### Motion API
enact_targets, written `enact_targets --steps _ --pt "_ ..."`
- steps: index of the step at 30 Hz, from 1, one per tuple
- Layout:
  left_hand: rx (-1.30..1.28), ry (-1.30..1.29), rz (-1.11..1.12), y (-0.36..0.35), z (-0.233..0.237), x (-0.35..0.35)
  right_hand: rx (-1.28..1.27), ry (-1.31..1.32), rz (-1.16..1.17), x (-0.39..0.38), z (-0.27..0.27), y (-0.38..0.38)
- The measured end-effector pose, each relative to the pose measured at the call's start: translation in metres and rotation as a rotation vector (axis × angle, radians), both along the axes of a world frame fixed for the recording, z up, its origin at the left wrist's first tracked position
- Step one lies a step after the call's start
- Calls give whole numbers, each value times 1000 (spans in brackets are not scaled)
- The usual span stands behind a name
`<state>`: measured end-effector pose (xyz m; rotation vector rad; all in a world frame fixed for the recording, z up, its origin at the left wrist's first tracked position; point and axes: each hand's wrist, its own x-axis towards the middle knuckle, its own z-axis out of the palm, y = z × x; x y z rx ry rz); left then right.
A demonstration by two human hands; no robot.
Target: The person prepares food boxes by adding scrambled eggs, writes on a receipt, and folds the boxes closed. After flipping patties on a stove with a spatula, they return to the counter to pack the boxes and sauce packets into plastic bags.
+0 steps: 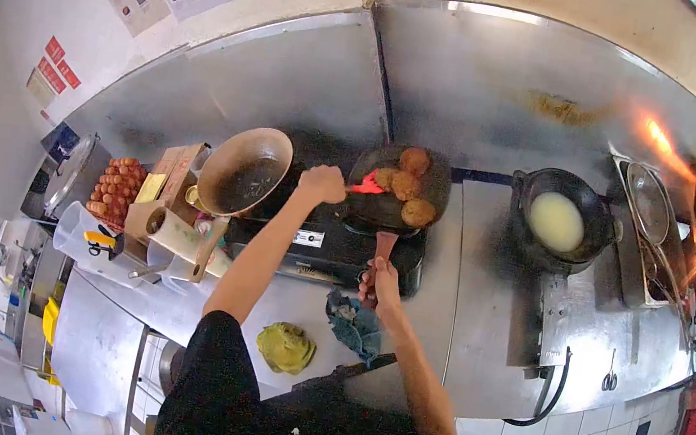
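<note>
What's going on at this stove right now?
A person stands at a steel counter, cooking. Their left hand holds a red utensil against the browned round pieces in a dark frying pan on the stove. Their right hand grips the pan's handle. A metal wok sits on the left. A black wok further right holds pale liquid. A blue cloth and a yellow-green cloth lie on the counter.

A bare wok (244, 172) sits left of the stove, a tray of eggs (117, 184) beyond it. To the right, a black pot (558, 222) holds pale liquid. A green cloth (285, 347) and a blue cloth (355, 326) lie on the steel counter (476, 329).
</note>
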<state>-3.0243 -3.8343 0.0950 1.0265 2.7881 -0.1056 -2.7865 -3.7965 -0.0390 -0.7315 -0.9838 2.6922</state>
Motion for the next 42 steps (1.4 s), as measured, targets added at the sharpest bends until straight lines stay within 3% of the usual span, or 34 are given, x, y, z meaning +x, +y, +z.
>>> enact_targets --steps 4,6,8,10,12,15,20,24,25,31,33,34,36,38,39,40,42 --pt "269 -162 75 0 -33 8 30 -37 2 -1 3 -2" --pt "270 -211 1 -10 -49 -6 37 -58 4 3 4 -1" --pt "299 -401 189 -24 -42 -6 21 -61 -1 5 0 2" --pt "341 -164 89 -45 -29 -5 63 -83 11 6 6 2" --pt "407 -127 102 -54 -26 -4 37 -70 14 4 8 -2" --pt "516 342 -40 -55 -14 18 13 -85 -13 3 10 -3" --pt "461 517 -249 -66 5 44 -11 -64 -3 6 13 1" --pt "381 429 -137 -64 52 85 49 -50 -11 2 3 -1" --pt "244 372 -153 -60 60 87 46 -54 -2 2 2 -3" --pt "-88 204 -323 -10 67 38 -12 -36 -10 7 6 1" --pt "-336 -414 -121 21 55 11 44 -55 5 8 7 3" --pt "-331 -405 -127 26 46 8 50 -48 -1 8 5 3" --pt "-168 -648 -84 33 24 6 6 -35 12 7 1 3" --pt "67 -620 -166 27 -25 -7 -1 -41 6 7 4 4" --pt "151 -551 -149 19 -16 14 33 -33 10 7 0 5" --pt "221 -404 -302 10 -59 -9 66 -28 19 5 -2 4" --pt "271 -456 -183 -6 -45 16 33 -51 15 7 7 2"
